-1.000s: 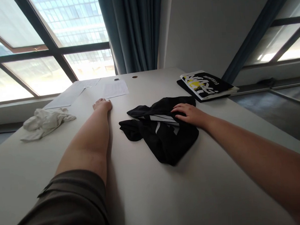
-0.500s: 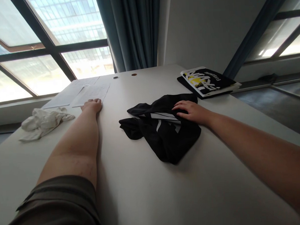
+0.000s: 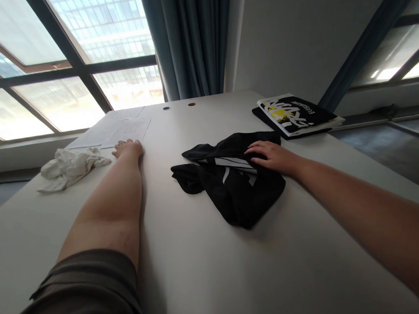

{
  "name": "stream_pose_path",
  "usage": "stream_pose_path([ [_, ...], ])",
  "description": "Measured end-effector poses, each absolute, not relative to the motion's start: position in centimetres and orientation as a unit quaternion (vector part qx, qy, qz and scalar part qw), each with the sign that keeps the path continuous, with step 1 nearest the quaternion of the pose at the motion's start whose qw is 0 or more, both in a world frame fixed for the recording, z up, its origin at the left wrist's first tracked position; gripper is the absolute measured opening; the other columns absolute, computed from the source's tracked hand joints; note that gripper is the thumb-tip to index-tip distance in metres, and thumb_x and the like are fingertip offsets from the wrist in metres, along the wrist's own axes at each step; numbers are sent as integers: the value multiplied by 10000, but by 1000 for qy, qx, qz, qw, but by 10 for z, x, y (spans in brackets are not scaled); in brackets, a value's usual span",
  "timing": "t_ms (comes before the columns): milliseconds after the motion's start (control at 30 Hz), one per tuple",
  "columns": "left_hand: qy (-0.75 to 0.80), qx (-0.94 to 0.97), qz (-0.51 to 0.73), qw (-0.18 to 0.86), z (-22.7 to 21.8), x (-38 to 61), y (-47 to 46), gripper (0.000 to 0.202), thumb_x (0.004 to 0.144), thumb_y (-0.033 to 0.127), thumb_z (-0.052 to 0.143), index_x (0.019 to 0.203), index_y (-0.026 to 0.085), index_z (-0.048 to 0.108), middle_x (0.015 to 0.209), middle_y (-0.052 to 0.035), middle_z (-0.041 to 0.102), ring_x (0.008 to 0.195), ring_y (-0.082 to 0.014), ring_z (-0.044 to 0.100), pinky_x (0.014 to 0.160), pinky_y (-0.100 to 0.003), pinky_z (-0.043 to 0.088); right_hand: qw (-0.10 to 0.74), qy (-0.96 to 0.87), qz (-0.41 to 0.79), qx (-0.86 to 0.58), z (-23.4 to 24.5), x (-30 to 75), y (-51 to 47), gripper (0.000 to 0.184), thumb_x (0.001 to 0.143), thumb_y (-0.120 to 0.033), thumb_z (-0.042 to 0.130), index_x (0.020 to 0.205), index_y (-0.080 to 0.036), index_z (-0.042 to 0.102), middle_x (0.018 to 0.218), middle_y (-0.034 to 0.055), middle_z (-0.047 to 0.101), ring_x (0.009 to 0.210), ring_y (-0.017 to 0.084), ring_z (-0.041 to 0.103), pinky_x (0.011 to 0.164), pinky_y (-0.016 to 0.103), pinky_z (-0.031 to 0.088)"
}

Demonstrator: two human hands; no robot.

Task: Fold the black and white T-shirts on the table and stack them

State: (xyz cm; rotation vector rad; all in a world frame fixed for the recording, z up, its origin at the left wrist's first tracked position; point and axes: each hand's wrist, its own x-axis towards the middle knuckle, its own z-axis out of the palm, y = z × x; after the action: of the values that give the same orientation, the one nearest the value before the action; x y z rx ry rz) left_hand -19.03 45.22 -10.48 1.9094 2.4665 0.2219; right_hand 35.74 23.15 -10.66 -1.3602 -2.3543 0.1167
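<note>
A crumpled black garment with white print lies on the white table in the middle of the head view. My right hand rests on its right side with the fingers stretched out, not gripping. Farther off on the left, my left hand lies on the table at the near edge of some paper sheets. Its fingers are slightly bent and apart, and I see nothing in them. A bunched white cloth lies just left of that hand.
Folded black clothing with white and yellow print is stacked at the far right of the table. Two round holes pierce the far end, one of them a brown cable hole. Beyond stand windows, a wall and a blue curtain.
The whole view has shifted a little, so everything sits slightly farther right. Both hands and the black garment keep their places on the table.
</note>
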Motion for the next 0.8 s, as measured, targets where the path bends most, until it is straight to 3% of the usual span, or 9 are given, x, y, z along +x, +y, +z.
stream_pose_path([
  [133,821,558,118,39,-105,-186,451,783,947,617,366,1568,153,471,1638,-284,365,1496,-500,335,1123,-738,287,205,-847,42,-489,-106,357,232,412,939,-458,565,1237,-260,769,1342,124,677,1253,358,629,1126,570,452],
  [400,811,568,138,9,-101,-172,438,788,938,509,474,1648,193,345,1738,-187,221,1542,-439,307,1211,-638,319,196,-849,36,-489,-103,356,232,405,949,-453,563,1251,-273,765,1342,106,678,1256,337,627,1132,535,456],
  [500,781,614,115,7,-103,-166,431,710,964,482,430,1611,190,422,1731,-161,266,1546,-403,317,1240,-596,303,195,-850,42,-487,-102,355,231,399,946,-436,572,1249,-267,769,1339,117,678,1246,349,628,1125,543,458],
  [633,760,645,73,27,-104,-161,421,644,991,481,367,1518,154,539,1675,-193,386,1533,-391,359,1233,-620,302,192,-850,41,-488,-101,354,230,395,951,-430,567,1251,-269,768,1338,125,678,1233,358,630,1109,562,464],
  [800,763,644,56,28,-98,-156,411,679,1001,492,346,1568,144,475,1711,-200,312,1592,-369,258,1250,-619,267,191,-844,40,-499,-102,353,232,367,944,-426,593,1234,-290,773,1340,108,681,1245,342,627,1105,539,464],
])
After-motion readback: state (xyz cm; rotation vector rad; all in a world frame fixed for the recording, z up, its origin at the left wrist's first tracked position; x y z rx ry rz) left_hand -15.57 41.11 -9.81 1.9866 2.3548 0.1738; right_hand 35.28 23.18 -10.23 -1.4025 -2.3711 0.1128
